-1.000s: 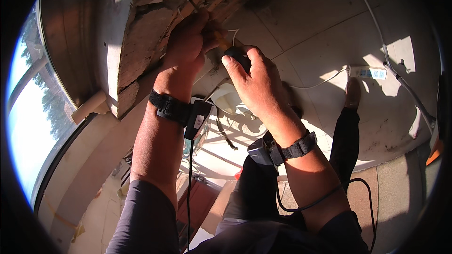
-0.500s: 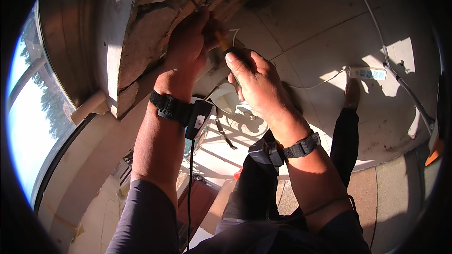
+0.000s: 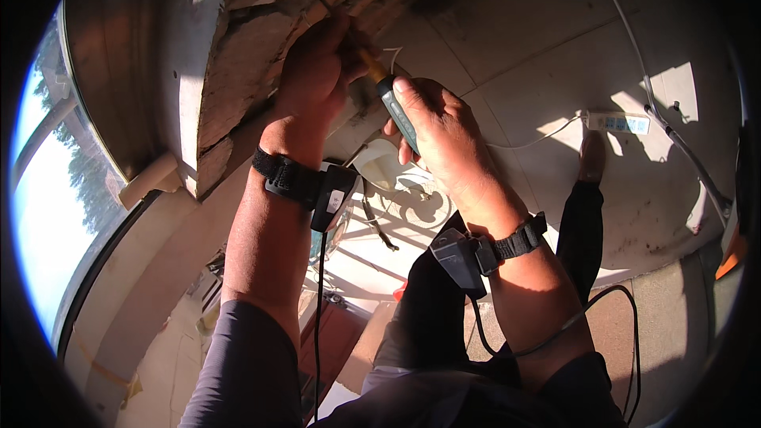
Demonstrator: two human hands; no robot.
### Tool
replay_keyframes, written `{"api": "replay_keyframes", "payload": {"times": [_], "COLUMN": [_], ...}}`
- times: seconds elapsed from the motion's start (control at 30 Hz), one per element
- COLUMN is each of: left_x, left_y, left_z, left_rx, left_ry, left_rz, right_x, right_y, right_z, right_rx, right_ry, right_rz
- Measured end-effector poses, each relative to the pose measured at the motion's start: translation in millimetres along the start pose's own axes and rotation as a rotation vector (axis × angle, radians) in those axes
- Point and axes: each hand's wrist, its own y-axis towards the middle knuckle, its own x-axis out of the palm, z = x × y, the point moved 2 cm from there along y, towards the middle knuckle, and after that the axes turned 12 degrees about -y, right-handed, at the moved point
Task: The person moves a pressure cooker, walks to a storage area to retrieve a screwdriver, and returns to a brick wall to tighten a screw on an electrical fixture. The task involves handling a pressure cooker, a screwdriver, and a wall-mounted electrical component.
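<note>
A screwdriver (image 3: 399, 115) with a dark teal handle and an orange-yellow neck slants up and left toward the broken wall edge (image 3: 261, 40). Its thin shaft tip shows just past my left hand, close to the exposed brick. My left hand (image 3: 317, 67), in shadow, is closed around the front part of the tool; its fingertips are hard to make out. My right hand (image 3: 444, 131) holds the handle from the right, thumb laid along the upper end and fingers curled beneath. Much of the handle shows between thumb and fingers.
A white power strip (image 3: 618, 122) lies on the floor at right, beside my foot, with cables (image 3: 644, 71) running off. A whitish container (image 3: 380, 165) and a dark cord end (image 3: 379, 230) are below my hands. A window (image 3: 63, 174) is at far left.
My right hand has rolled and shifted slightly right on the screwdriver, uncovering more of its handle. The right wrist device and its cable have swung outward. My left hand has stayed nearly still.
</note>
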Motion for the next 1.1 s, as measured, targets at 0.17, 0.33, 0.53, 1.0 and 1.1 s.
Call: {"api": "replay_keyframes", "payload": {"times": [0.17, 0.33, 0.53, 1.0, 1.1], "left_x": [6.5, -0.7, 5.7, -1.7, 4.8], "left_y": [-4.7, -0.1, -4.3, 3.0, 2.7], "left_z": [-0.6, -1.6, -2.3, -1.3, 0.3], "left_rx": [-0.015, 0.018, 0.010, 0.024, 0.043], "left_ry": [-0.003, -0.017, -0.022, 0.005, -0.015], "left_rz": [0.108, -0.022, 0.110, 0.022, 0.029], "right_x": [12.4, 2.7, 9.1, 3.3, -2.7], "right_y": [-6.9, -1.6, -1.0, -3.5, 3.1], "right_z": [-12.5, -3.4, -7.9, -14.9, -3.4], "right_rx": [-0.402, 0.145, -0.222, 0.179, 0.238], "right_ry": [-0.771, 0.406, -0.461, 0.446, 0.569], "right_rz": [0.318, -0.248, 0.136, -0.266, -0.345]}}
